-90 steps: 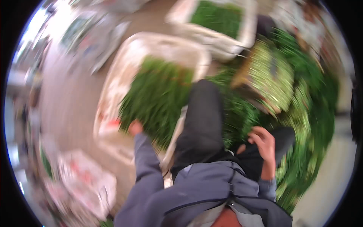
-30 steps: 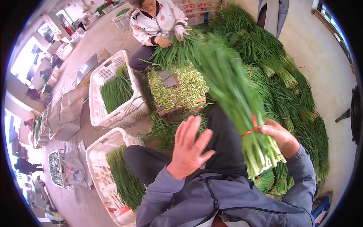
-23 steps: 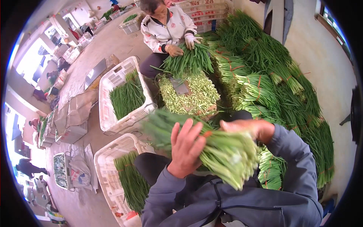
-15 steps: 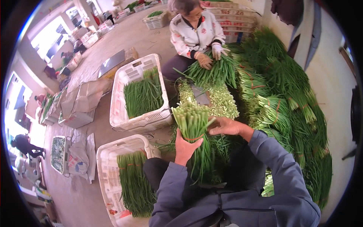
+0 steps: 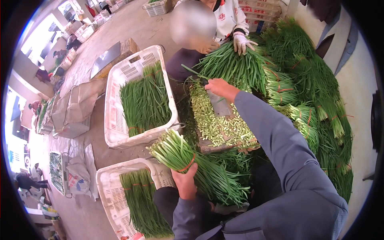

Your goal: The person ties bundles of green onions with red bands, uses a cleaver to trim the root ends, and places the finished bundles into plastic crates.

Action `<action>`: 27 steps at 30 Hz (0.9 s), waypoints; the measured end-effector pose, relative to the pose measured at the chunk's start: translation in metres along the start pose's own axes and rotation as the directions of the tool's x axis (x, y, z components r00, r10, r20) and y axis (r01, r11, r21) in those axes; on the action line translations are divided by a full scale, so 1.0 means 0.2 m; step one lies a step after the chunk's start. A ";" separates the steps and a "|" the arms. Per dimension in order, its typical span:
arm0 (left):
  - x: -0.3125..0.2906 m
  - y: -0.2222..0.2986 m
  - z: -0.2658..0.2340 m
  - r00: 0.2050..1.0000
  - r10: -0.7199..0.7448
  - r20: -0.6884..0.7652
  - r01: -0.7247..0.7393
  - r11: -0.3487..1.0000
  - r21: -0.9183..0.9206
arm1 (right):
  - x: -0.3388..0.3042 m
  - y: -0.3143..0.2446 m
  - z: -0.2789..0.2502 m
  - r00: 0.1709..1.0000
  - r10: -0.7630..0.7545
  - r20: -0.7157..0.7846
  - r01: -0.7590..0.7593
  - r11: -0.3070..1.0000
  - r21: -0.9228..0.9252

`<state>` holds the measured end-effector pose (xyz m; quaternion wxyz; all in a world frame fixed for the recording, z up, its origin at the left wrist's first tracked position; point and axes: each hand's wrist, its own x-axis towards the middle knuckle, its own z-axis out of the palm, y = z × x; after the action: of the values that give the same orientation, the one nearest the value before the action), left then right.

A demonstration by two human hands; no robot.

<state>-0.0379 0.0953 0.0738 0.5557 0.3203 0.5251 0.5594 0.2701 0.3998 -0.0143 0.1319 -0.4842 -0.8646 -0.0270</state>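
My left hand (image 5: 185, 181) is closed round a bundle of chives (image 5: 172, 150), below its orange-red band. The pale stalk ends point up and left, and the green leaves trail right over my lap. Reaching forward, my right hand (image 5: 222, 89) has its fingers closed at the handle end of a cleaver (image 5: 220, 105), whose grey rectangular blade lies on the cutting board (image 5: 208, 148). The handle is mostly hidden by the hand. Short pale stalk cuttings (image 5: 204, 120) cover much of the board. Loose chives (image 5: 232, 66) lie at its far side, under a co-worker's gloved hands (image 5: 241, 43).
Left of me stand two white plastic crates (image 5: 112, 120) holding banded bundles (image 5: 146, 100). Many more bundles (image 5: 320, 92) are heaped along the wall at right. The co-worker sits opposite, close to the board. Covered boxes (image 5: 76, 108) stand farther left.
My right hand has left the bundle and gone forward to the cleaver. My left hand has brought the bundle down and left, tilting it. The co-worker has leaned left, hands apart.
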 end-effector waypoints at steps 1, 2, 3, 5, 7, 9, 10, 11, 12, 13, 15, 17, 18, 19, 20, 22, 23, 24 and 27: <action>0.00 0.01 -0.01 1.000 0.008 0.010 -0.008 1.000 0.009 | 0.08 -0.03 0.05 0.998 -0.034 0.061 0.042 0.988 -0.147; 0.02 -0.01 -0.03 1.000 0.004 -0.005 -0.003 1.000 0.020 | 0.14 -0.04 0.09 0.997 -0.041 0.063 0.049 0.990 -0.129; 0.03 -0.02 -0.04 1.000 0.027 0.000 -0.027 0.999 0.044 | 0.18 -0.04 0.12 0.994 -0.052 0.101 0.072 0.975 -0.211; 0.06 -0.05 -0.03 0.999 0.027 0.035 -0.028 0.999 0.038 | 0.17 0.02 0.15 0.991 -0.039 0.129 0.090 0.904 -0.419; 0.09 -0.06 -0.01 0.998 0.025 0.057 -0.028 0.998 0.062 | 0.12 0.05 0.16 0.979 -0.124 0.162 0.192 0.827 -0.528; 0.12 -0.06 0.00 0.996 0.050 0.075 -0.057 0.994 0.093 | 0.11 0.03 0.07 0.947 -0.230 0.225 0.318 0.771 -0.551; 0.14 -0.06 0.02 0.992 0.083 0.094 -0.095 0.986 0.133 | 0.08 0.05 -0.02 0.930 -0.283 0.235 0.367 0.755 -0.543; 0.15 -0.03 0.06 0.990 0.113 0.090 -0.128 0.972 0.197 | 0.07 0.00 -0.11 0.910 -0.260 0.325 0.401 0.755 -0.519; 0.16 0.00 0.12 0.984 0.141 0.105 -0.164 0.954 0.250 | -0.02 0.01 -0.21 0.909 -0.336 0.247 0.417 0.745 -0.521; 0.20 -0.01 0.13 0.986 0.129 0.107 -0.153 0.951 0.267 | -0.09 -0.04 -0.33 0.911 -0.224 0.347 0.371 0.813 -0.449; 0.31 -0.03 0.07 0.944 0.281 0.171 -0.328 0.762 0.559 | -0.14 -0.14 -0.60 0.873 -0.004 0.488 0.179 0.933 -0.312; 0.40 -0.06 0.22 0.868 0.350 0.352 -0.487 0.465 0.739 | -0.45 -0.08 -0.84 0.802 0.205 0.561 -0.070 0.965 -0.253; 0.44 -0.08 0.31 0.819 0.370 0.439 -0.549 0.282 0.787 | -0.62 -0.05 -0.94 0.781 0.257 0.570 -0.132 0.959 -0.250; 0.47 -0.09 0.41 0.857 0.233 0.460 -0.504 0.188 0.843 | -0.78 -0.01 -0.99 0.775 0.309 0.552 -0.231 0.951 -0.208; 0.49 -0.13 0.47 0.840 0.223 0.494 -0.509 0.011 0.861 | -0.89 0.00 -1.02 0.773 0.345 0.532 -0.313 0.937 -0.153; 0.53 -0.28 0.53 0.830 0.231 0.508 -0.476 -0.180 0.861 | -1.06 -0.09 -1.06 0.791 0.422 0.443 -0.455 0.890 -0.036; 0.55 -0.37 0.52 0.824 0.227 0.518 -0.463 -0.255 0.849 | -1.14 -0.13 -1.04 0.796 0.461 0.392 -0.516 0.855 0.043; 0.55 -0.43 0.52 0.813 0.268 0.517 -0.420 -0.344 0.840 | -1.18 -0.21 -1.05 0.758 0.533 0.377 -0.607 0.787 0.109; 0.37 -0.38 0.62 0.805 0.171 0.568 -0.521 -0.254 0.815 | -1.46 -0.36 -0.93 0.770 0.615 0.173 -0.635 0.705 0.316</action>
<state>0.0879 0.1820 0.0158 -0.0025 0.8196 0.5686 0.0702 0.3923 0.0860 0.0966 0.1949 -0.7162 -0.6427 0.1896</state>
